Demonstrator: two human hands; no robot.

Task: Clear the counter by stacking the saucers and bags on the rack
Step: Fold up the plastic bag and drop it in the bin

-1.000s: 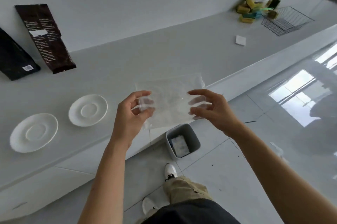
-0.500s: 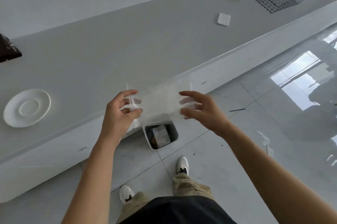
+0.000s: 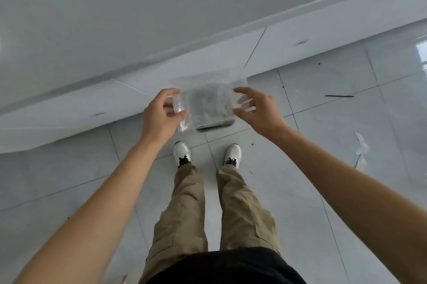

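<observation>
I hold a clear plastic bag [image 3: 208, 96] stretched flat between both hands, out past the counter's front edge and above the floor. My left hand [image 3: 159, 115] pinches its left edge between thumb and fingers. My right hand [image 3: 256, 110] grips the right edge the same way. Through the bag shows a grey bin [image 3: 215, 123] that stands on the floor right below it. The saucers, the dark bags and the wire rack are out of view.
The grey counter [image 3: 161, 18] fills the top of the view, with white cabinet fronts [image 3: 92, 103] under it. My two feet in white shoes [image 3: 182, 153] stand on glossy floor tiles. A thin dark stick [image 3: 339, 96] lies on the floor at right.
My view has tilted down and turned, so the saucers, the sponges and the wire rack left the frame. The bag has come down over the bin, still held by both hands.
</observation>
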